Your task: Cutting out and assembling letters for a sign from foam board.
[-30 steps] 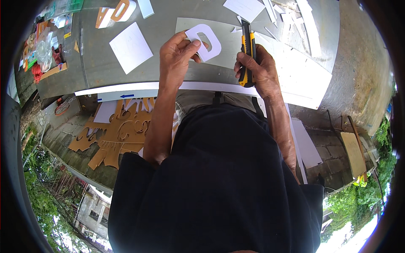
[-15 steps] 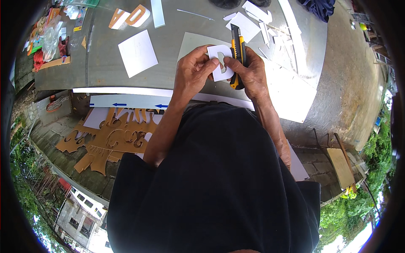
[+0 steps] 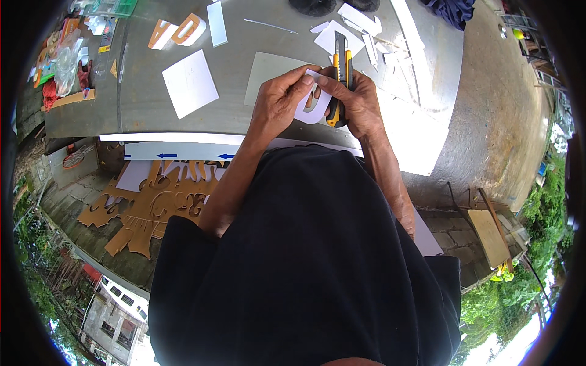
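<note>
At the far left of the grey table (image 3: 140, 64), a clear plastic bag (image 3: 66, 64) lies among mixed clutter, with a red bundle (image 3: 49, 94) just nearer. On the near left, below the table edge, brown ornate cut-outs (image 3: 146, 210) lie overlapping, beside a pale panel with blue arrows (image 3: 189, 152). Further right, on the far part of the table, two brown-and-white letter-shaped pieces (image 3: 189, 30) stand close together; a narrow pale strip (image 3: 216, 24) lies just right of them, and a white square sheet (image 3: 190, 85) lies nearer.

Toward the middle, over the near part of a grey-white sheet (image 3: 262, 73), the left hand (image 3: 278, 100) pinches the far left part of a white cut-out (image 3: 314, 113), its thumb on the upper face. The cut-out, rounded with an opening through it, sits between the hands, just right of the left hand and left of the right hand (image 3: 360, 100); fingers show through its opening.

The right hand's thumb reaches to the cut-out's far end, while that same hand is curled around a black-and-yellow utility knife (image 3: 342, 79), whose slim end points to the far side. Beyond it to the right are white scraps (image 3: 369, 49), then a large white sheet (image 3: 421, 134) nearer, and a dark blue cloth (image 3: 455, 12) at the far right.
</note>
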Demonstrator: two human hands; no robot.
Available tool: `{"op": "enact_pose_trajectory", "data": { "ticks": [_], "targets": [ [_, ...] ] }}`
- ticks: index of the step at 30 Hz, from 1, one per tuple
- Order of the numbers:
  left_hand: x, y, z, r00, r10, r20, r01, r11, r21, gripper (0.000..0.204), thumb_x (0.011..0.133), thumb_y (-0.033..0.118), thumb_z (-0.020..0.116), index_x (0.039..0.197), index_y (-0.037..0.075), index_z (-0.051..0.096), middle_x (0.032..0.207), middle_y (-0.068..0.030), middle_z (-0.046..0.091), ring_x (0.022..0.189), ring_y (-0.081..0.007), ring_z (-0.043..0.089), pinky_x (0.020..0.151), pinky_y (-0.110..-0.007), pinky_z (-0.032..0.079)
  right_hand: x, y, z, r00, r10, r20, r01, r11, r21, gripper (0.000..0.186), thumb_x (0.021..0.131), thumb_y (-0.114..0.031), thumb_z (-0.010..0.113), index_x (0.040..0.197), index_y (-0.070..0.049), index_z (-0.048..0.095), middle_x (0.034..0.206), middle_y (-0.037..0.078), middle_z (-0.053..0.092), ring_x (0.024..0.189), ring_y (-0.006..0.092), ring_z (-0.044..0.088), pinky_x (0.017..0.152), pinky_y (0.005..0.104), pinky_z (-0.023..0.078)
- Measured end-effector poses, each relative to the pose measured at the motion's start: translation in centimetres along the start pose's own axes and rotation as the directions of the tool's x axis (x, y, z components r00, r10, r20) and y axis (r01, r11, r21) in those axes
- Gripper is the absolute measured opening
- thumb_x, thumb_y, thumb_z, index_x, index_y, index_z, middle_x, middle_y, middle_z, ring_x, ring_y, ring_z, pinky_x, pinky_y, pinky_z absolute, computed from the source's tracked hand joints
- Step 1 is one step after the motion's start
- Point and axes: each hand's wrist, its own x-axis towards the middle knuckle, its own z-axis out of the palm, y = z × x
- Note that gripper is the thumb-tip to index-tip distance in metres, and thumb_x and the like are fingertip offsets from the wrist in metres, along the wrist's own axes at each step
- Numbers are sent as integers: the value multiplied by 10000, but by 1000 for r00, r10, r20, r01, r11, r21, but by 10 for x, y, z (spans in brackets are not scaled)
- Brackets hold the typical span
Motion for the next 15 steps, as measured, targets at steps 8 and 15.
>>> {"op": "enact_pose_trajectory", "data": {
  "ticks": [8, 15],
  "targets": [
    [-7, -10, -11, 987, -150, -65, 133, 967, -216, 348, 1076, 284, 536, 1198, 13, 717, 976, -99, 754, 797, -142, 703, 648, -269, 566, 5, 6, -15, 996, -92, 15, 93, 995, -40, 262, 908, -152, 777, 1110, -16, 679, 841, 69, 747, 710, 108, 662, 621, 262, 528],
    [-18, -14, -14, 990, -130, -53, 109, 951, -290, 317, 1063, 239, 557, 1193, -6, 710, 1058, -97, 749, 881, -161, 705, 657, -274, 574, 8, 16, -19, 994, -105, 3, 105, 991, -84, 247, 921, -155, 765, 1106, -18, 676, 852, 79, 753, 709, 108, 663, 609, 259, 529]
  ]
}}
